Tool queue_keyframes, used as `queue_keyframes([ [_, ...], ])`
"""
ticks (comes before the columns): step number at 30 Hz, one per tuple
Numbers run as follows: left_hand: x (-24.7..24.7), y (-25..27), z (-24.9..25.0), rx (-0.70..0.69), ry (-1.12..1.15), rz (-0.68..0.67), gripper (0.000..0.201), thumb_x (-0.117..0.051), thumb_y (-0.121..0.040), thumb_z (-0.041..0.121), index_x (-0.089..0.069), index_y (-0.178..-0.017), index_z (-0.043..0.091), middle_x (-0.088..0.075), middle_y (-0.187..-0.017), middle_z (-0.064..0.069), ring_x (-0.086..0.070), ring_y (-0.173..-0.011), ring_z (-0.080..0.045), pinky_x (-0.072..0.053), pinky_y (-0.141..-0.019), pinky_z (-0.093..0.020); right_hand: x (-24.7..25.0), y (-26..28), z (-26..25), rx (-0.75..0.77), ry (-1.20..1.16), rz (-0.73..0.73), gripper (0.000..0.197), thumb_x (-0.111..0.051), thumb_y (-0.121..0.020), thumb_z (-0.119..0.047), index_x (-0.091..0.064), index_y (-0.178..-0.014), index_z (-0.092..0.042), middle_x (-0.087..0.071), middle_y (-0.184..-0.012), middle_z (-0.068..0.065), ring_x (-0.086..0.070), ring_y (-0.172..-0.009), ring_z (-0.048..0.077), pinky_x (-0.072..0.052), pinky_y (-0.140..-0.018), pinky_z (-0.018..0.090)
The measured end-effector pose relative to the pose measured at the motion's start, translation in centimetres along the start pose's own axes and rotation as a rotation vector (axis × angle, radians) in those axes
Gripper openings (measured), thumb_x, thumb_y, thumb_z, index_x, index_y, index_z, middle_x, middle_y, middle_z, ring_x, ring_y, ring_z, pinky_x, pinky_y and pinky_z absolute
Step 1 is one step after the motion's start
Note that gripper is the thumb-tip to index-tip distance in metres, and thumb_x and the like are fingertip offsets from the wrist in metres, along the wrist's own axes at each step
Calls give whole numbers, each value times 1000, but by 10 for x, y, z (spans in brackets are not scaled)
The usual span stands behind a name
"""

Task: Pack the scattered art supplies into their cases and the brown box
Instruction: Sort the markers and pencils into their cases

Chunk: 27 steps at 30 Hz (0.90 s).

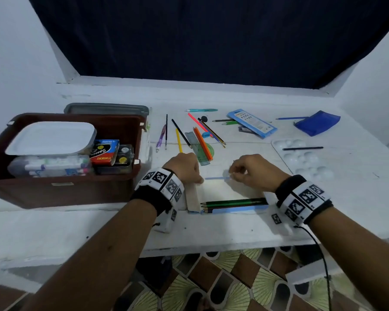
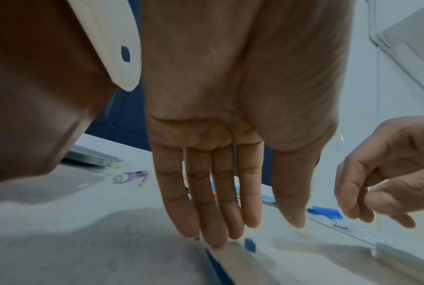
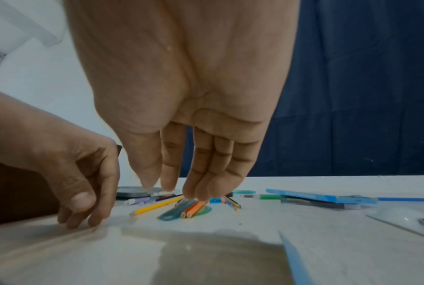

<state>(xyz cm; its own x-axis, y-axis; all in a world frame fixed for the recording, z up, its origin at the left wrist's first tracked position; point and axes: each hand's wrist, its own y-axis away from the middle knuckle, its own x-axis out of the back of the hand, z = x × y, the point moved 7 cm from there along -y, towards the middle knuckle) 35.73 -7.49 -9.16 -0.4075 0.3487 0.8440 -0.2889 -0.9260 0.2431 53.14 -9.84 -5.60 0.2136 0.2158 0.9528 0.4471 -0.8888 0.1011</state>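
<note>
Step in hand, as I read it: holding the open pencil case flat so more pencils can go in; it sits at the near edge of the table, right of the brown box.

Your left hand has its fingers straight, tips pressing the case's left flap; good, keep that flap pinned.

Your right hand is at the far edge of the case by the blue rim, fingers drooping together; can't tell if it pinches the rim or only touches it.

The hands are apart, one at each far corner.

A few pencils already lie along the near side, tips to the left; match that direction for the rest.

Nearest loose stock is just beyond your left hand: yellow pencil, orange pencils, ruler.

Suggest: left hand stays on the flap; right hand fetches, two or three at a time; lay them in beside the packed row, not on top.

Risk: the flap may spring back if released; the case sits close to the table edge, so don't nudge it nearer.
</note>
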Motion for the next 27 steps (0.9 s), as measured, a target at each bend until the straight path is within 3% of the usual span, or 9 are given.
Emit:
queue_keyframes([
  [7,35,-43,2,93,60,133,13,-69,-82,15,-72,-79,3,-73,-88,-11,-68,-85,-23,-56,-74,-33,25,-58,11,26,-57,-13,11,-64,-92,-25,-73,-94,-19,-69,-92,-3,-61,-83,12,-42,-71,23],
  [10,44,-67,5,130,120,195,12,-66,-80,10,-72,-77,0,-72,-81,-11,-68,-76,-26,-58,-68,-34,19,-99,12,24,0,-53,14,-63,-92,-23,-72,-91,-12,-70,-92,3,-62,-82,17,-44,-70,26],
  [12,47,-81,4,172,145,254,15,-62,-80,10,-74,-82,1,-73,-83,-13,-70,-76,-29,-61,-71,-40,11,-126,13,11,41,-90,16,-63,-90,-19,-72,-88,-7,-70,-90,8,-63,-81,22,-45,-68,28],
  [15,50,-99,1,217,158,305,17,-63,-81,12,-77,-84,3,-74,-85,-13,-70,-83,-28,-60,-76,-41,-1,-158,20,-36,76,-142,23,-66,-88,-24,-56,-73,-10,-59,-81,9,-56,-77,25,-43,-63,30],
  [18,50,-110,-5,274,159,284,16,-70,-79,14,-77,-85,1,-74,-83,-14,-71,-82,-27,-61,-72,-39,-8,-177,28,-78,51,-140,35,-70,-85,-33,-44,-66,-17,-51,-71,5,-54,-74,24,-41,-59,29],
  [20,47,-116,-8,324,153,228,19,-78,-74,16,-77,-84,0,-74,-82,-14,-72,-80,-26,-60,-69,-34,-13,-183,33,-85,23,-175,33,-72,-83,-34,-47,-69,-16,-53,-74,5,-55,-76,23,-44,-62,29],
  [23,46,-126,-14,383,151,219,34,-82,-73,29,-73,-86,0,-73,-84,-15,-71,-83,-28,-59,-74,-36,-18,-192,43,-91,-11,-230,28,-71,-83,-33,-52,-80,-12,-53,-78,7,-54,-77,23,-44,-65,30],
  [27,45,-140,-21,436,171,211,33,-84,-72,33,-64,-74,7,-70,-77,-14,-70,-76,-28,-60,-72,-37,-18,-199,48,-68,-38,-251,37,-69,-83,-30,-41,-64,-15,-44,-66,6,-47,-67,24,-39,-60,29],
])
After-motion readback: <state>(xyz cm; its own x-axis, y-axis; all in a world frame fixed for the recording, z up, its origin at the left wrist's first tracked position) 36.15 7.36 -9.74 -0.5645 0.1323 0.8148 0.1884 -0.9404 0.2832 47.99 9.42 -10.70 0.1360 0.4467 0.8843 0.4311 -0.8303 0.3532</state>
